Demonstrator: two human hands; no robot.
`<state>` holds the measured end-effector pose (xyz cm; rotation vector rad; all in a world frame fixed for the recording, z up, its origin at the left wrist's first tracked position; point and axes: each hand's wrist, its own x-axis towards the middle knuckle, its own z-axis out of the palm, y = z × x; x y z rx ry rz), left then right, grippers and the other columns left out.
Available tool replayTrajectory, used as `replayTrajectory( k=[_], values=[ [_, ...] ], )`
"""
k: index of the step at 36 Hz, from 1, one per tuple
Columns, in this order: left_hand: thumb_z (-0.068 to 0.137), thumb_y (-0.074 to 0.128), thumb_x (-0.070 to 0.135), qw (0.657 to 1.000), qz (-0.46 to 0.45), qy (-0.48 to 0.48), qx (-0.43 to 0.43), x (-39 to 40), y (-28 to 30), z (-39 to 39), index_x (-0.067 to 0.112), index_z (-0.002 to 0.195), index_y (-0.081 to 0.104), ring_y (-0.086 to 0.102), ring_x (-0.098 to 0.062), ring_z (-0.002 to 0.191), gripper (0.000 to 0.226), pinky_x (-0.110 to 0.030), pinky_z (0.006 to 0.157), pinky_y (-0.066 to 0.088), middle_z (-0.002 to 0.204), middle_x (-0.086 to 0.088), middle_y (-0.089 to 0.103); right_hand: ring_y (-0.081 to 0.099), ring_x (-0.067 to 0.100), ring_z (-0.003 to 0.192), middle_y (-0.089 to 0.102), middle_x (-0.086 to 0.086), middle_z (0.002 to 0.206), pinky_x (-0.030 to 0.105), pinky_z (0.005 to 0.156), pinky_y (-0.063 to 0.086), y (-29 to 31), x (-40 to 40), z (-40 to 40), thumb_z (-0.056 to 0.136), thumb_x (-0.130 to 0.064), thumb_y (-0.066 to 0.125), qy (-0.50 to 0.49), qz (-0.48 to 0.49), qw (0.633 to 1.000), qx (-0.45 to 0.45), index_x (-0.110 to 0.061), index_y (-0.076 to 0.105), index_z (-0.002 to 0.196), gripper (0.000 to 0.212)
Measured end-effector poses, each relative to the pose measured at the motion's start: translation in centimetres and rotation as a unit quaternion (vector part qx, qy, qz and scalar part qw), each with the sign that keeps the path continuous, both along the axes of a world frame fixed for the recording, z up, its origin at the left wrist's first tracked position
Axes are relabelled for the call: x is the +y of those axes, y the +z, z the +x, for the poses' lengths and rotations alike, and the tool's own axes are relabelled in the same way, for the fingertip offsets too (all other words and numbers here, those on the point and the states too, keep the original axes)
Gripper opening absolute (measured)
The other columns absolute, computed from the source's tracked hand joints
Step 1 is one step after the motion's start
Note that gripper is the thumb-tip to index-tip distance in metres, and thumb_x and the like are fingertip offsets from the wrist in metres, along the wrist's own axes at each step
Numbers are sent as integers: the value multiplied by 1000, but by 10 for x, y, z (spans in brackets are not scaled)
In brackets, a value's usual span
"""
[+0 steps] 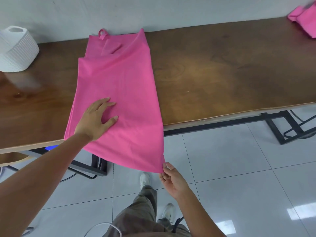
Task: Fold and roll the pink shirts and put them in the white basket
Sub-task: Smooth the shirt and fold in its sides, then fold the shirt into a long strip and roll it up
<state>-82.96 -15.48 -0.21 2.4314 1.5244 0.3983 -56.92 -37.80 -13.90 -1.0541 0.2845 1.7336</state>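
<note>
Left hand [95, 118] is pressing flat, fingers spread, on the pink shirt [119, 86]; right hand [171, 178] is pinching its overhanging corner, so a hard tug could be dragging it off the desk [222, 71]

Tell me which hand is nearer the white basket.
Left. The left hand presses the shirt on the table, right of the basket; the right hand pinches the shirt's corner off the table edge.

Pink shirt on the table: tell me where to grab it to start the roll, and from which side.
Grip the pink shirt at its bottom hem, which hangs off the near table edge. Come from the near side. The right hand already pinches the hem's right corner; the left hand presses flat on the cloth.
</note>
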Motion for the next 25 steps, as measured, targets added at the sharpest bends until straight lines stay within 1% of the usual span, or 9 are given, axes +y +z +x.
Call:
replayTrajectory(
  k=[2, 5, 8, 12, 16, 17, 20, 21, 25],
  values=[
    [90, 42, 71, 1000, 1, -1, 1, 0, -1, 0, 31, 147, 46, 32, -21, 147, 70, -48, 122, 26, 158, 4, 38, 75, 16, 83, 75, 11, 102, 27, 70, 59, -3, -4, 2, 90, -5, 72, -2, -17, 1000, -14, -4, 43, 139, 57],
    [90, 41, 72, 1000, 0, -1, -1, 0, -1, 0, 32, 147, 45, 32, -22, 146, 70, -48, 122, 26, 158, 4, 38, 75, 16, 80, 75, 9, 96, 27, 70, 57, -2, -7, 2, 81, -13, 79, -2, -30, 998, -47, -7, 49, 131, 59],
    [89, 41, 72, 1000, -3, -3, -5, -1, 0, 1, 45, 144, 39, 33, -22, 146, 61, -49, 122, 26, 158, 4, 39, 69, 17, 77, 72, 9, 92, 29, 78, 54, -2, -8, 5, 69, -21, 86, 15, -30, 995, -96, -10, 55, 121, 62],
    [89, 41, 72, 1000, -6, -3, -3, -1, 1, 1, 48, 142, 34, 33, -21, 146, 58, -47, 122, 25, 156, 7, 39, 65, 21, 90, 72, 11, 102, 29, 84, 53, -1, -5, 9, 82, -16, 83, 76, -11, 976, -202, -14, 64, 117, 40],
    [90, 40, 72, 1000, -1, -7, 5, 0, 0, 0, 43, 145, 40, 32, -21, 146, 63, -46, 122, 24, 154, 13, 36, 68, 24, 99, 73, 6, 102, 33, 85, 53, 7, 2, 18, 89, -15, 72, 190, 8, 898, -396, -25, 68, 106, 20],
    [90, 40, 72, 1000, -1, -6, 8, 0, 0, 0, 39, 147, 42, 32, -22, 147, 66, -46, 122, 24, 156, 11, 37, 68, 22, 100, 72, 3, 103, 30, 83, 53, 12, 4, 22, 91, -19, 71, 208, 11, 877, -432, -24, 67, 107, 17],
    [90, 39, 72, 1000, 1, -5, 13, 0, 0, 0, 30, 148, 45, 32, -22, 146, 71, -46, 122, 23, 158, 4, 38, 63, 5, 90, 66, -9, 100, 8, 66, 44, 34, 11, 37, 95, -26, 66, 252, 38, 809, -529, -22, 64, 110, 16],
    [90, 39, 72, 1000, 1, -5, 15, 0, 0, 0, 30, 148, 45, 32, -23, 147, 71, -46, 122, 23, 158, 4, 38, 62, 2, 87, 66, -10, 99, 7, 64, 43, 41, 14, 42, 96, -27, 64, 265, 57, 786, -555, -22, 63, 112, 16],
    [91, 38, 71, 1000, 0, -9, 18, -1, -1, 0, 30, 148, 45, 32, -22, 147, 71, -47, 122, 24, 159, 3, 37, 63, 4, 91, 68, -7, 102, 13, 76, 46, 74, 27, 61, 99, -31, 58, 316, 118, 696, -634, -23, 60, 118, 21]
  ],
)
